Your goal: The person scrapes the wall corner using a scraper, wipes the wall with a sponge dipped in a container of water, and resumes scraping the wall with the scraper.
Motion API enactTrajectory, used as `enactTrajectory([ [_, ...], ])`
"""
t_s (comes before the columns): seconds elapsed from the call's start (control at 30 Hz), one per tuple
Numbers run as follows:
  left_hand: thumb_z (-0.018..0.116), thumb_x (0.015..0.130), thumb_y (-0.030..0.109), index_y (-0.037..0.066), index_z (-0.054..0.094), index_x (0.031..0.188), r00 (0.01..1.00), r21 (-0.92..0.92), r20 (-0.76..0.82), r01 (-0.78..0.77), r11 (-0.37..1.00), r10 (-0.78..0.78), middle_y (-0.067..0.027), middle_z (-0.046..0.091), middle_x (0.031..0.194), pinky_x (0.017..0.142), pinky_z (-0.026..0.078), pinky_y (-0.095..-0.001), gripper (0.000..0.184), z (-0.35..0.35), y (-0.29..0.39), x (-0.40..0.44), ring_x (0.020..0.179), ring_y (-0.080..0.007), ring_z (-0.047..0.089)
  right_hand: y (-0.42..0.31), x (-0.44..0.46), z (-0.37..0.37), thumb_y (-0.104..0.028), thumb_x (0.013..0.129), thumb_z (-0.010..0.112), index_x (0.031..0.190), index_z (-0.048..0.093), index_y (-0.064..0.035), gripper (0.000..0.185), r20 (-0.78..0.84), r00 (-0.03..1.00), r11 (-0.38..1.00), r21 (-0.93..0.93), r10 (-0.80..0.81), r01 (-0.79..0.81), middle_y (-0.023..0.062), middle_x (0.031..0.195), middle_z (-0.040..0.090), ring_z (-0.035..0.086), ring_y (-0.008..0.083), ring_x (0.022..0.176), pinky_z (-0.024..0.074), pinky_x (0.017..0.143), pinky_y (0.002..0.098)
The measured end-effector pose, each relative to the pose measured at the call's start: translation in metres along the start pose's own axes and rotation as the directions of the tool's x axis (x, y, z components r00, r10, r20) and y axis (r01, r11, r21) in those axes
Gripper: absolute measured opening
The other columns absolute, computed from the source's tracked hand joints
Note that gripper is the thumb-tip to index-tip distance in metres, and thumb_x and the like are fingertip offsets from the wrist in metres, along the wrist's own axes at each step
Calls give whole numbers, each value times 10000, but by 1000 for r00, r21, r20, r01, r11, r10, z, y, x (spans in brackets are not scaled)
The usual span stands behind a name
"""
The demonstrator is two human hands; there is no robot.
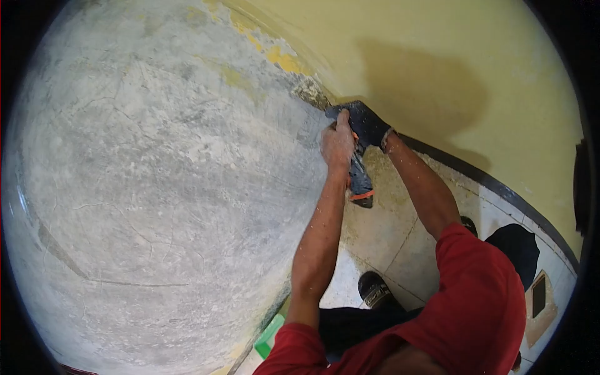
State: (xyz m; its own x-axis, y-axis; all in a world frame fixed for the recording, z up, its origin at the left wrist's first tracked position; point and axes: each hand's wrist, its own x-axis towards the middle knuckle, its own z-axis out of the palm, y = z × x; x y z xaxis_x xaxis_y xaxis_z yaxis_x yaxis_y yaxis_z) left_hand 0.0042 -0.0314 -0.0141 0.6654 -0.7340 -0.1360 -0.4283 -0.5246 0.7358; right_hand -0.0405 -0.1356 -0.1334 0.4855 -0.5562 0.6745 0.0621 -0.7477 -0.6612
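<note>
My left hand (338, 147), bare and dusty, is closed round a dark power tool (360, 178) with orange parts. My right hand (365, 124) wears a dark glove and grips the front part of the same tool. The tool's body slants down from my hands, and its front end is hidden by the glove. Just beyond my hands lies a rough, broken patch (311, 92) at the corner between the scraped grey wall (156, 156) and the yellow wall (437, 62).
A dark skirting strip (475, 173) runs along the yellow wall's foot. Dust covers the floor tiles (378, 225) below my hands. A sandalled foot (373, 289) is on the floor. A green object (269, 336) lies at the bottom, and a dark phone-like object (539, 297) at the right.
</note>
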Motion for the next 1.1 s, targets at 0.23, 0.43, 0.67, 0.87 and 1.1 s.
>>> enactTrajectory([
  [0.23,440,817,556,2,620,1068,1000,68,4,-15,998,15,-217,632,979,884,403,-402,633,34,-33,14,982,-348,579,8,-32,4,-305,784,555,941,578,-71,283,124,977,984,-54,173,-167,144,946,588,549,303,900,417,808,397],
  [0.43,434,832,533,-6,657,950,995,-131,-49,-88,987,82,-208,652,861,836,416,-413,595,-11,14,8,931,-347,593,-9,31,-12,-376,711,593,858,576,-95,318,-95,991,933,341,-90,117,134,874,593,550,296,839,422,744,424],
  [0.67,431,837,521,-28,661,854,995,5,-77,-71,997,71,-221,642,798,823,418,-400,595,25,0,-5,885,-345,596,-14,0,-22,-337,697,636,919,595,-94,332,-20,991,923,-365,-134,117,124,986,603,542,302,937,405,856,408],
  [0.87,472,828,492,-60,642,811,991,-270,-119,-90,959,60,-186,619,679,769,422,-396,578,-27,39,-1,776,-329,601,-46,55,-20,-392,678,634,941,595,-73,415,-136,987,978,174,-88,111,168,955,591,532,335,920,410,826,412],
  [1.1,474,821,514,-45,655,835,982,-2,-171,-87,996,86,-199,627,708,774,428,-398,587,1,3,-10,786,-329,607,-30,17,-1,-385,660,611,857,579,-77,367,-334,893,947,-214,-302,240,164,825,574,540,362,816,411,707,452],
])
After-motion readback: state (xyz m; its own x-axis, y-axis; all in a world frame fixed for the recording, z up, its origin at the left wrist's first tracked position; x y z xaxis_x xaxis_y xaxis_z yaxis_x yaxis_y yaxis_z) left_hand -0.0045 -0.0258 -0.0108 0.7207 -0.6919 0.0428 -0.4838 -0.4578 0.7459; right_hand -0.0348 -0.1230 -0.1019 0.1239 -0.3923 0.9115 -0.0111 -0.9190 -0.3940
